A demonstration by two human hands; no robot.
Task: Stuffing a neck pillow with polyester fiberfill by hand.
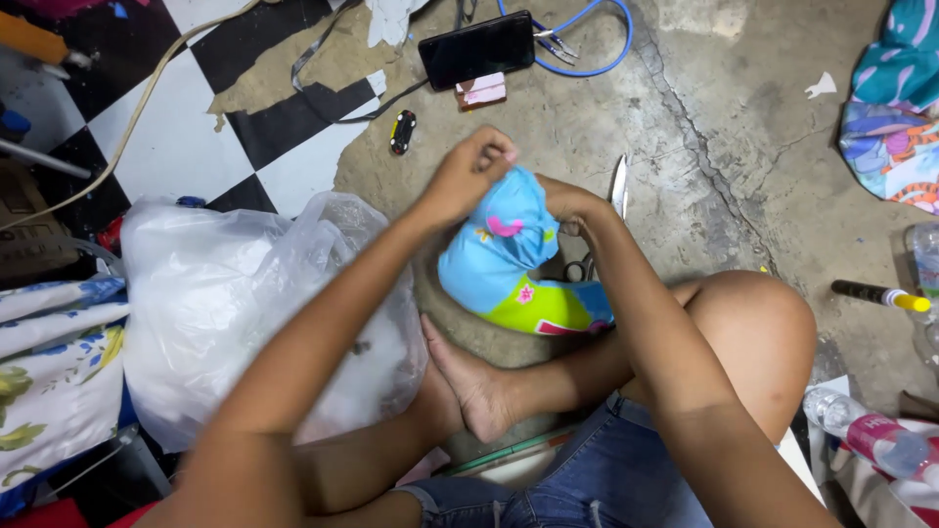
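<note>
A small stuffed cushion (pixel 504 259) in light blue and lime green cloth with pink shapes lies on the concrete floor in front of my crossed legs. My left hand (pixel 468 174) pinches its top end with closed fingers. My right hand (pixel 567 205) grips the same end from the right side, partly hidden behind the cloth. A clear plastic bag (pixel 225 293) full of white stuffing sits at my left, its mouth open towards the cushion.
A knife (pixel 619 184) and scissors (pixel 577 269) lie just right of the cushion. A phone (pixel 477 47) leans on a pink block, with a blue cable behind. A marker (pixel 880 293), plastic bottles (pixel 871 430) and printed cloth (pixel 895 117) sit at right; floral cloth (pixel 49 372) at left.
</note>
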